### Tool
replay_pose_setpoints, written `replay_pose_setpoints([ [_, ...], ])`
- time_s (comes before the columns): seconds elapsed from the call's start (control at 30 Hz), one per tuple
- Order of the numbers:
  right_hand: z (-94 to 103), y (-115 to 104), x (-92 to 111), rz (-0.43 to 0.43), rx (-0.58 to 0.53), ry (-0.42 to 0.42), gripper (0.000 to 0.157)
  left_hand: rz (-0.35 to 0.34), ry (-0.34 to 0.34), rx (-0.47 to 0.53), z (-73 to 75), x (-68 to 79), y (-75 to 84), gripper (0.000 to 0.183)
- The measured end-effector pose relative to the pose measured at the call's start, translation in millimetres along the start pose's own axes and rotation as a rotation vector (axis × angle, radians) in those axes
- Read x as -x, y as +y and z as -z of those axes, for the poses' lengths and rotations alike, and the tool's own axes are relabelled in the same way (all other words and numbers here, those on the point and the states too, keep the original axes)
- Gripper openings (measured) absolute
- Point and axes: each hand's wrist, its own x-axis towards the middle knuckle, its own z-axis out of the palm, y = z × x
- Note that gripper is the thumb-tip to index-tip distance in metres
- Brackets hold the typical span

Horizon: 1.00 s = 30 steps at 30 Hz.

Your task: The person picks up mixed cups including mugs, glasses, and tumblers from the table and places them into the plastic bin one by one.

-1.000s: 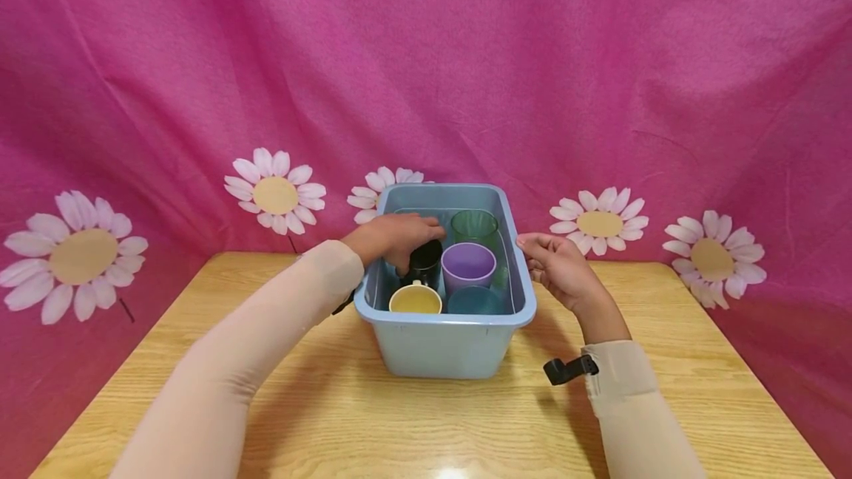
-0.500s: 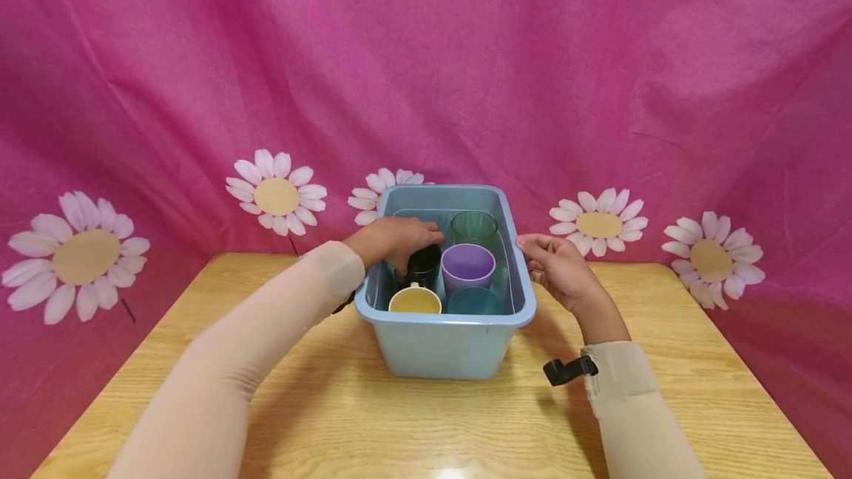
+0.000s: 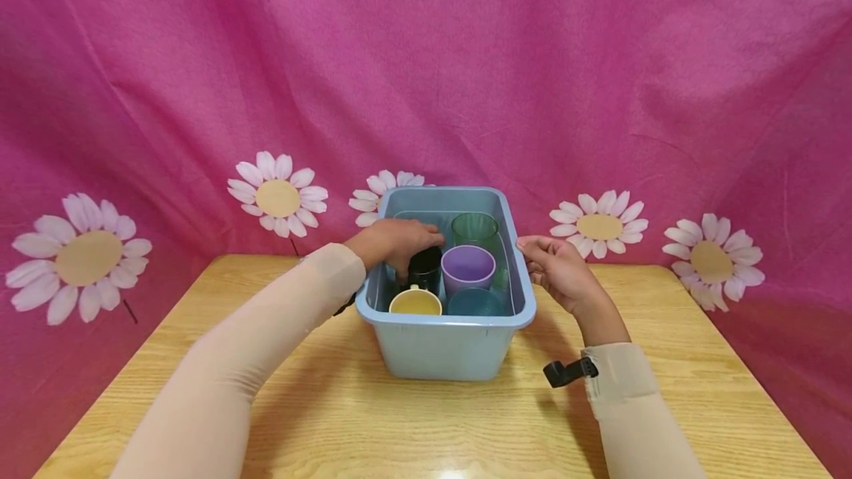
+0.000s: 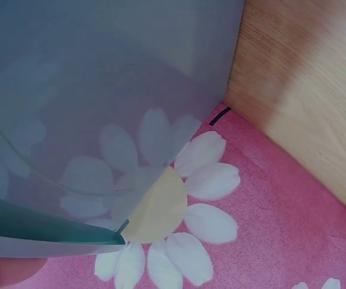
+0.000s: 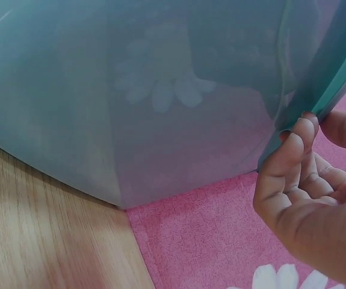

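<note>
A pale blue plastic tub (image 3: 444,350) stands on the wooden table in the head view, holding several cups. My left hand (image 3: 398,242) reaches over its left rim and grips a black mug (image 3: 426,266) from above, fingers on the far side. Nearer the front sits a yellow mug (image 3: 416,304), its handle turned toward the black one. To the right are a purple cup (image 3: 468,265), a teal cup (image 3: 475,303) and a green see-through cup (image 3: 475,228). On the tub's right rim, my right hand (image 5: 317,186) pinches the edge between thumb and fingers.
The wooden table (image 3: 426,427) extends around the tub. Behind it hangs a pink cloth (image 3: 426,72) with large white daisies, close to the tub's far end. A black strap (image 3: 569,370) is on my right wrist.
</note>
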Motion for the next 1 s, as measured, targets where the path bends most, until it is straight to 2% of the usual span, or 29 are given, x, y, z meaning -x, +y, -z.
replay_pose_setpoints([
  [0.27,-1.1,-1.2,0.2,0.002,-0.004,0.0,0.033,0.003,0.007,-0.002,-1.1,-0.6,-0.9,0.085],
  [0.63,0.6,-0.2,-1.0,0.003,-0.015,-0.003,0.025,-0.002,0.026,0.015,0.3,-0.5,-1.8,0.079],
  [1.0,2.7,1.5,-0.9,0.002,-0.037,-0.013,0.023,-0.026,0.08,0.121,9.0,10.1,-1.1,0.076],
])
